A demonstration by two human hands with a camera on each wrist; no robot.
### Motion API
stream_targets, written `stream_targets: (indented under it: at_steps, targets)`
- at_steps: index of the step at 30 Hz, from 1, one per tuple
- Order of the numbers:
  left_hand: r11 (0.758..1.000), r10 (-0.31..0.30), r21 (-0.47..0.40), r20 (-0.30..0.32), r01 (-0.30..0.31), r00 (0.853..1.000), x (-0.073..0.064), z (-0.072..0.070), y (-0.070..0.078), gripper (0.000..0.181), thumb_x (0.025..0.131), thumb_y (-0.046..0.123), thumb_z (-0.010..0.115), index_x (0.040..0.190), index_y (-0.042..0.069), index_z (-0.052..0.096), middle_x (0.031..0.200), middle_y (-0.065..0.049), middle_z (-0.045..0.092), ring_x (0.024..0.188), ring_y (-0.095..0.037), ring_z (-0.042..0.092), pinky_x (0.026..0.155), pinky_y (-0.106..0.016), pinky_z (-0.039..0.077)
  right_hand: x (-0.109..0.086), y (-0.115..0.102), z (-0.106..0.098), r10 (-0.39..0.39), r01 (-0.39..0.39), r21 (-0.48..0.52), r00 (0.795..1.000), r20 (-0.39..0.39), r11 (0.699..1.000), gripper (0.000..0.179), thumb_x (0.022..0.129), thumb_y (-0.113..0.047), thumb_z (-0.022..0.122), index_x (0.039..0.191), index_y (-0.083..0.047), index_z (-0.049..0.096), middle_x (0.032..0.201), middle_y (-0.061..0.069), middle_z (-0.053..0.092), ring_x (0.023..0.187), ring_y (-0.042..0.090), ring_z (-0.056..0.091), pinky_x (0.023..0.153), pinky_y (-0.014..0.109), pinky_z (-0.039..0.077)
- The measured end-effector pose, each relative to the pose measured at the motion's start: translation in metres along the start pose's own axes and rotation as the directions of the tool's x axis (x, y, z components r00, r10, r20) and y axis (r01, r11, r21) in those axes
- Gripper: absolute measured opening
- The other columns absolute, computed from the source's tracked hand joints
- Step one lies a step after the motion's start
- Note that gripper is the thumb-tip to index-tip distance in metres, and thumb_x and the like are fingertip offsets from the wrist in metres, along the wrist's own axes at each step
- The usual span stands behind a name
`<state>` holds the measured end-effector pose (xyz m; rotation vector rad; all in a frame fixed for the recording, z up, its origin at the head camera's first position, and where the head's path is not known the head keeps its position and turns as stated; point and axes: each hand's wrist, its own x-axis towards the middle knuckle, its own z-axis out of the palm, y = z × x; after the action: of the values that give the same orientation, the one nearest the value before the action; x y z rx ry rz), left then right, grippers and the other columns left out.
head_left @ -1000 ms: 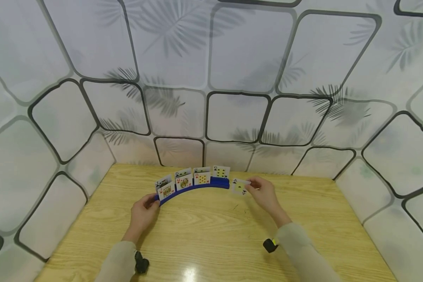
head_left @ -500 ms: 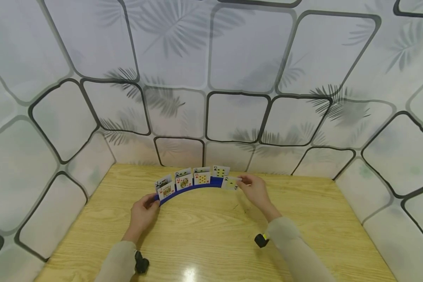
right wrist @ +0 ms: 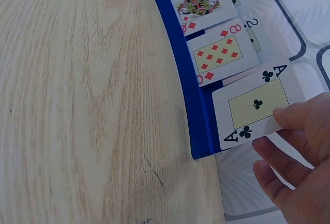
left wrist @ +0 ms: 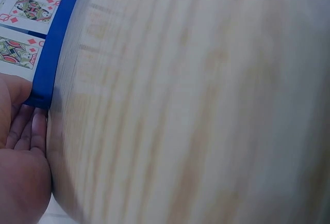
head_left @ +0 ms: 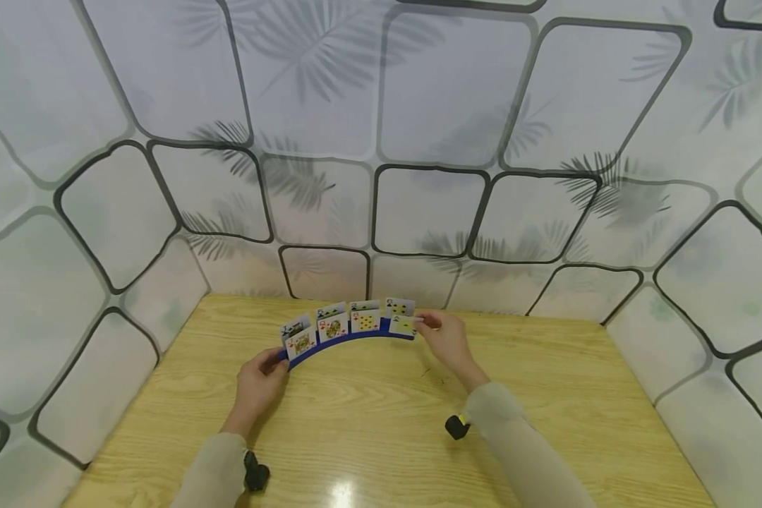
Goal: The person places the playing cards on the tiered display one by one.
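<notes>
A curved blue card holder (head_left: 349,339) stands on the table with two rows of playing cards in it. My left hand (head_left: 260,384) grips its left end; in the left wrist view the thumb lies over the end. At the other end, my right hand (head_left: 447,346) pinches the ace of clubs (right wrist: 252,105) by its right edge, thumb on its face. The ace's lower edge is at the holder's front row, beside the eight of diamonds (right wrist: 219,56); whether it sits in the slot I cannot tell. Further left are the queen of diamonds (right wrist: 198,4) and another diamond face card (left wrist: 18,53).
Behind the front cards rises a back row of black-suited cards, including one (head_left: 400,305) behind the ace. The wooden table (head_left: 355,423) ends at a patterned wall (head_left: 432,212) close behind the holder. More wall panels enclose both sides.
My right hand has moved left with the ace of clubs, from beside the holder's right end to its front row. My left hand has stayed on the left end.
</notes>
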<state>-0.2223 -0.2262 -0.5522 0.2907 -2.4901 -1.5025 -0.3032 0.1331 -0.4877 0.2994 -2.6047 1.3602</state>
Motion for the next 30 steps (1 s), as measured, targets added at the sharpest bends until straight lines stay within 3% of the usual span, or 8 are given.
stream_targets:
  at_steps: [7, 15, 26, 30]
  targets:
    - [1.0, 0.015, 0.005, -0.014, -0.015, 1.0, -0.001, 0.0, 0.001, 0.033, 0.099, 0.002, 0.066, 0.13, -0.007, 0.069, 0.128, -0.03, 0.071, 0.111, -0.039, 0.072, 0.088, -0.022, 0.057, 0.003, -0.001, 0.008, 0.001, -0.001, 0.009, 1.0, -0.014, 1.0, 0.02, 0.097, -0.011, 0.076, 0.116, -0.004, 0.078, 0.111, 0.015, 0.079, 0.103, 0.033, 0.074, 0.093, 0.049, 0.061]
    - [1.0, -0.002, 0.009, 0.0, 0.002, 1.0, 0.0, 0.0, 0.002, 0.035, 0.099, 0.004, 0.066, 0.132, -0.006, 0.068, 0.131, -0.029, 0.07, 0.114, -0.039, 0.071, 0.082, -0.006, 0.044, 0.008, 0.003, 0.015, -0.001, 0.001, 0.017, 1.0, -0.01, 1.0, 0.016, 0.096, -0.011, 0.076, 0.111, -0.007, 0.079, 0.108, 0.013, 0.079, 0.101, 0.031, 0.073, 0.091, 0.049, 0.061]
    - [1.0, -0.001, 0.012, -0.014, 0.001, 1.0, 0.0, 0.002, 0.002, 0.033, 0.099, 0.004, 0.067, 0.13, -0.007, 0.069, 0.127, -0.029, 0.072, 0.11, -0.038, 0.072, 0.087, -0.019, 0.056, 0.008, 0.004, 0.018, 0.007, -0.007, -0.003, 1.0, 0.006, 1.0, 0.015, 0.098, -0.011, 0.074, 0.112, -0.008, 0.079, 0.107, 0.012, 0.079, 0.101, 0.031, 0.073, 0.092, 0.05, 0.06]
    - [1.0, 0.003, 0.013, -0.017, -0.002, 1.0, 0.0, 0.001, 0.001, 0.033, 0.099, 0.004, 0.066, 0.13, -0.006, 0.069, 0.126, -0.029, 0.072, 0.109, -0.037, 0.072, 0.085, -0.016, 0.054, 0.007, 0.005, 0.019, -0.009, 0.009, -0.01, 1.0, 0.011, 1.0, 0.015, 0.097, -0.01, 0.074, 0.111, -0.007, 0.078, 0.106, 0.012, 0.079, 0.101, 0.031, 0.073, 0.093, 0.05, 0.06]
